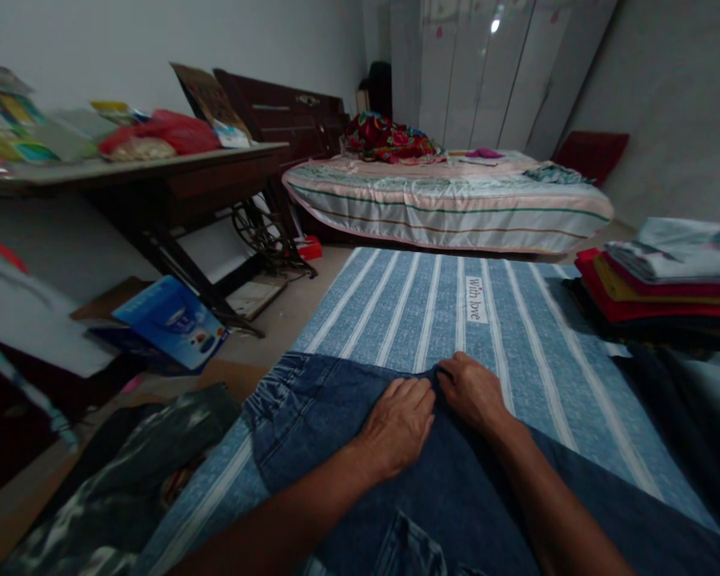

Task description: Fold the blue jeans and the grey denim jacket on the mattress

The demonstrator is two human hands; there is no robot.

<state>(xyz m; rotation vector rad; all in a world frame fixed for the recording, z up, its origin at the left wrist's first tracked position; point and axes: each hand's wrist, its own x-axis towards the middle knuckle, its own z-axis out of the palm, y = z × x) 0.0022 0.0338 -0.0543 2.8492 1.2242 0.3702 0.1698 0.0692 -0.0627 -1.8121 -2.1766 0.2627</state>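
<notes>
Denim jeans [336, 456] lie spread on the blue striped sheet [456, 312], right under us. Our left grip [396, 428] rests flat and open on them. Our right grip [471, 392], just beside it, curls shut on their far edge. The stretchy waistband [273, 382] sits to the left, nearer our left grip. The legs run toward us and are cut off below. We cannot see our right fingertips.

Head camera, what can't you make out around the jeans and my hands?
Head view only:
- jeans: lower part cut off by the bottom edge.
- right hand: fingers curl into the denim fold, so the grip is hidden.
- folded clothes stack: cut off by the right edge.
- clutter on the table: blurred.
</notes>
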